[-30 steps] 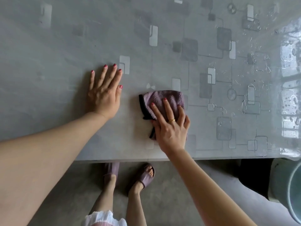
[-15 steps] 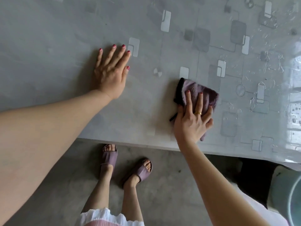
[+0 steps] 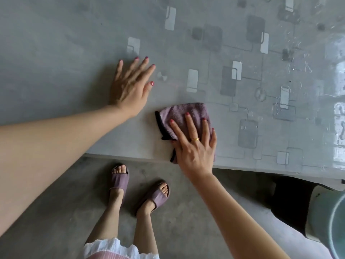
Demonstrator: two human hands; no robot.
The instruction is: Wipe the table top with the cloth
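1. I am pulling the purple cloth (image 3: 184, 118) back toward my left hand (image 3: 130, 88); half a second ago it was lying farther out to the right, well apart from that hand, and now it is sitting just beside my left wrist.
2. The cloth is also lying nearer the table's front edge than before, with its lower corner reaching that edge.
3. My left hand is staying put on the table top (image 3: 56, 53), resting flat with its fingers spread and nothing under it but the surface.
4. My right hand (image 3: 194, 144) is pressing palm-down on the cloth, fingers stretched out flat over it and gripping nothing; a gold ring (image 3: 195, 139) is showing on one finger.
5. The cloth is looking folded and fuzzy like terry, mauve-purple with a black binding running down its left edge, and part of it is hiding under my palm.
6. The table top is showing grey with printed pale and dark rounded rectangles, and to the right it is gleaming with what look like wet streaks.
7. My feet in purple slide sandals (image 3: 119, 181) are standing on the concrete floor below the edge.
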